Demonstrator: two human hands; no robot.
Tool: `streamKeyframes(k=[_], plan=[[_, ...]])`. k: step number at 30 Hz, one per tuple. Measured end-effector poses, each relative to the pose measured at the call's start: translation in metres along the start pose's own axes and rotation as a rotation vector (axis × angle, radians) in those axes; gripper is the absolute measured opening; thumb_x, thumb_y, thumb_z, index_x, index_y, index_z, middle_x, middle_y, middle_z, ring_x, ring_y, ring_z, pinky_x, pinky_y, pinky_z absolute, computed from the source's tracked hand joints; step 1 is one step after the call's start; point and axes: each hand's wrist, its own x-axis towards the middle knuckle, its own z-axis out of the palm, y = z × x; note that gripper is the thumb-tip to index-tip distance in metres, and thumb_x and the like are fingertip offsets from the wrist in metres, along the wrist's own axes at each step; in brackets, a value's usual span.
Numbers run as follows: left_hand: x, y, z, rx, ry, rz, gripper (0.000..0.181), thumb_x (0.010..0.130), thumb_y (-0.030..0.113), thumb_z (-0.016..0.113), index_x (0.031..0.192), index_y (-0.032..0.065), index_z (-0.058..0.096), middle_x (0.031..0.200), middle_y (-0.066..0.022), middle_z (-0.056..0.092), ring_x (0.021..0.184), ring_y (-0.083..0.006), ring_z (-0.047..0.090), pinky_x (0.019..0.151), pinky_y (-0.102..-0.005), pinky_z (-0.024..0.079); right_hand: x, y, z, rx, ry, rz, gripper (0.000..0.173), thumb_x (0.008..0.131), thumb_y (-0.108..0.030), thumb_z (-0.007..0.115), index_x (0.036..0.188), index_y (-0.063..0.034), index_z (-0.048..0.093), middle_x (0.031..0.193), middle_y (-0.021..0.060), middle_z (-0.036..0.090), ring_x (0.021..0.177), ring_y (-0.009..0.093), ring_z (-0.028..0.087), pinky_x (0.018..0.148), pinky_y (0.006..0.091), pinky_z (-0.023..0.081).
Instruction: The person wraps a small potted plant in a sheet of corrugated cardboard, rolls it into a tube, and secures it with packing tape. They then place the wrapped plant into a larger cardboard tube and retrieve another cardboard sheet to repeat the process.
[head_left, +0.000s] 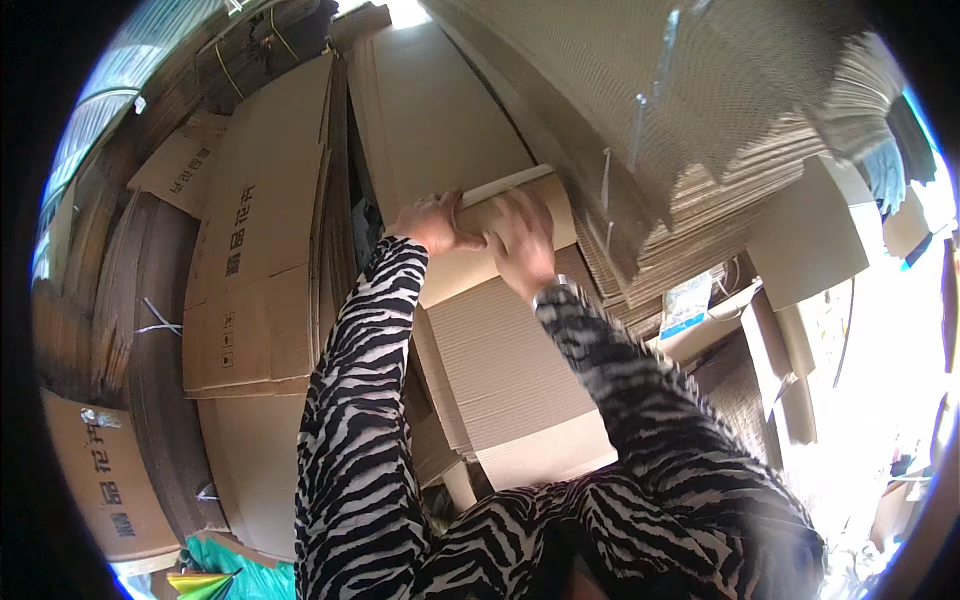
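A brown cardboard sheet (465, 277) lies before me, its far end bent over into a curl. My left hand (431, 225) grips the left part of this curl, thumb apart from the fingers. Across the curl's middle, my right hand (525, 244) has its bent fingers on the cardboard; motion blurs it. Both hands are close together, the thumbs nearly meeting. Beneath the curled sheet is a ribbed cardboard piece (517, 360) reaching towards my lap. Beyond the hands leans a large flat cardboard panel (450, 112). The fingertips of my left hand are partly hidden.
Flattened printed cartons (255, 225) stand stacked at the left. A tall stack of corrugated sheets (720, 202) crowds the right, with a large sheet (600, 75) overhanging it. A clear plastic bag (686, 300) lies at right; green plastic (240, 562) shows at lower left.
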Motion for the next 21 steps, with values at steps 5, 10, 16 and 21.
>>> streamKeyframes(k=[5, 10, 16, 21], plan=[[-0.014, 0.031, 0.008, -0.006, 0.032, -0.019, 0.113, 0.066, 0.072, 0.079, 0.144, -0.0026, 0.046, 0.137, -0.0286, 0.058, 0.127, -0.0396, 0.058, 0.106, -0.0451, 0.049, -0.091, 0.018, -0.017, 0.6, -0.056, 0.847, 0.089, 0.091, -0.03, 0.077, 0.155, 0.0007, 0.023, 0.149, 0.0313, 0.036, 0.132, 0.042, 0.047, 0.111, 0.048, 0.042], [-0.103, 0.048, 0.022, -0.82, 0.096, 0.012, 0.12, 0.071, 0.058, 0.087, 0.152, -0.0071, 0.028, 0.143, -0.0315, 0.051, 0.129, -0.0392, 0.056, 0.112, -0.0496, 0.045, -0.046, -0.046, -0.071, 0.893, -0.214, 0.856, 0.111, 0.087, -0.03, 0.081, 0.157, 0.0041, 0.003, 0.15, 0.0296, 0.04, 0.138, 0.038, 0.046, 0.111, 0.0416, 0.046], [-0.246, 0.081, 0.112, -1.86, 0.224, -0.031, 0.088, 0.093, 0.024, 0.069, 0.155, -0.0015, 0.012, 0.144, -0.0263, 0.048, 0.122, -0.0299, 0.06, 0.099, -0.0441, 0.057, -0.036, -0.124, -0.143, 0.155, -0.736, 0.261, 0.105, 0.075, -0.041, 0.087, 0.152, 0.0023, 0.029, 0.141, 0.027, 0.049, 0.128, 0.037, 0.055, 0.111, 0.0455, 0.048], [-0.198, 0.116, 0.16, -2.211, 0.161, 0.113, 0.058, 0.104, 0.036, 0.052, 0.149, 0.0057, 0.032, 0.14, -0.0147, 0.052, 0.121, -0.0216, 0.057, 0.093, -0.0391, 0.057, -0.02, -0.13, -0.123, -0.341, -0.84, -0.534, 0.069, 0.09, -0.036, 0.071, 0.142, -0.0004, 0.042, 0.133, 0.0237, 0.052, 0.128, 0.034, 0.054, 0.107, 0.0472, 0.05]])
